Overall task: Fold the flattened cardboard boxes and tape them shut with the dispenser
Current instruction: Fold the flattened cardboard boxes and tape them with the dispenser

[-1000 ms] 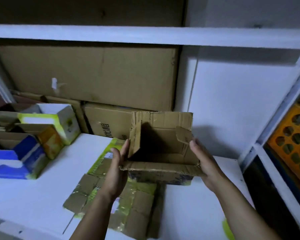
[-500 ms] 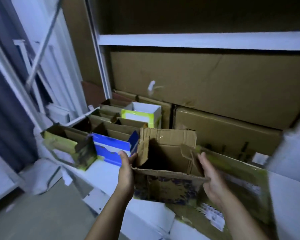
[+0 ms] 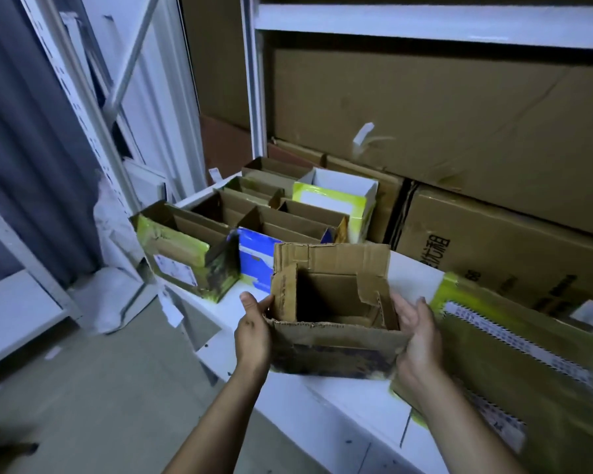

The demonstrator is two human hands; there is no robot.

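White shelving fills the head view, with a grey curtain (image 3: 21,165) and bare floor (image 3: 100,388) off to my left and big brown cartons (image 3: 493,241) stacked against the back of the rack; the white shelf (image 3: 322,401) runs diagonally in front of me, its front edge passing right under what I hold.

Between my hands is the brown cardboard box (image 3: 336,347), already opened into shape and upright, with its top flaps standing up ragged and the inside empty; my left hand (image 3: 252,331) grips its left wall with the thumb laid against the side flap, and my right hand (image 3: 420,340) curls round its right corner; whether the bottom rests on the shelf or hangs just above it, I cannot tell, and the underside is hidden, so I cannot tell if it is taped.

I judge the folding of this one done and the closing not yet begun; the top is open and no tape dispenser shows anywhere; the next move calls for setting the box down squarely, then folding the flaps and finding the dispenser.

Room is tight; the blue box (image 3: 254,258) stands just behind the far-left flap, at the near end of a cluster of open boxes that includes a yellow-green labelled box (image 3: 175,254); a flattened box (image 3: 528,354) lies just beside my right hand; bare shelf shows only behind the box, between those two; the near wall sits at the shelf's front edge, so a careless release could tip it to the floor.
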